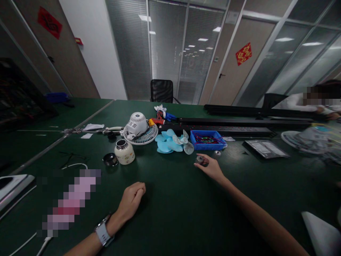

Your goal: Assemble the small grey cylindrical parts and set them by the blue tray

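Observation:
My right hand [211,169] reaches out over the green table [170,220]. Thumb and fingers pinch a small round dark-and-silver piece [200,160], too small to name. A similar small round silver piece [217,153] lies just beyond that hand. My left hand [133,199], with a watch [103,229] on the wrist, is curled into a loose fist at the table; nothing shows in it. Ahead of the hands are light-blue fan blades [167,141] and clear fan blades [186,142]. To their left sits a white fan housing [137,124] on a round grille [149,138].
A blue bin [207,145] holds wires and small boards. Left stand a patterned cream jar [124,152] and a black lid [110,159]. Long black rails [226,122] lie behind. A flat bagged item [266,148] lies right. Another person's white sleeve [290,102] shows far right.

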{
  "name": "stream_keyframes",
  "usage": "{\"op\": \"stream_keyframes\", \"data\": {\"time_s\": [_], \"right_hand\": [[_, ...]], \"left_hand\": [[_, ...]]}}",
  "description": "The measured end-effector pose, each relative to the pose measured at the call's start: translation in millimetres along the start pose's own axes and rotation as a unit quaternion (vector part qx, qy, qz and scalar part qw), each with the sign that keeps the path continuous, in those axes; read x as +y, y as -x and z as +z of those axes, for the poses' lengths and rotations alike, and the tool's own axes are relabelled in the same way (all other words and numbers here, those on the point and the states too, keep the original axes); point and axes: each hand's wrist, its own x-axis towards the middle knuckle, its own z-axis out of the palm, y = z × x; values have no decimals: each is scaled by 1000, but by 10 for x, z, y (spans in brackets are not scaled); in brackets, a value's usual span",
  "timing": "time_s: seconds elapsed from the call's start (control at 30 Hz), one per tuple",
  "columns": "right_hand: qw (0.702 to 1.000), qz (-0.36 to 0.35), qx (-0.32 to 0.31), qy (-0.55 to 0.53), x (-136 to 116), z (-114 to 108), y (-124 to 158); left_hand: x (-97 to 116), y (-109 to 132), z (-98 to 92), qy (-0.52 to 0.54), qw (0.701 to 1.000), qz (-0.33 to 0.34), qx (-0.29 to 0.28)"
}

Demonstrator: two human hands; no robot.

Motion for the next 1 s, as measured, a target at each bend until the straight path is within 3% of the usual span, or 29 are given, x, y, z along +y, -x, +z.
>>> {"op": "stream_keyframes", "data": {"time_s": [0.13,0.27,0.4,0.57,0.67,0.77,0.9,1.0], "right_hand": [[985,12,-118,-126,-489,293,412],[962,-11,-185,-201,-880,629,628],[952,-29,-205,-225,-945,754,640],[959,-33,-183,-213,-869,764,656],[965,-26,-174,-194,-874,754,673],[967,-22,-176,-181,-912,733,667],[971,-31,-170,-166,-957,720,649],[972,-45,-166,-159,-959,721,655]], "left_hand": [[330,-18,99,48,997,60,-11],[600,-106,247,78,991,104,-21],[664,-209,301,68,992,104,-29],[731,-309,268,94,994,53,-19],[651,-278,179,149,988,35,3],[384,-145,67,135,991,3,14],[24,55,13,65,997,-27,-38],[-53,112,33,22,998,-15,-61]]}}
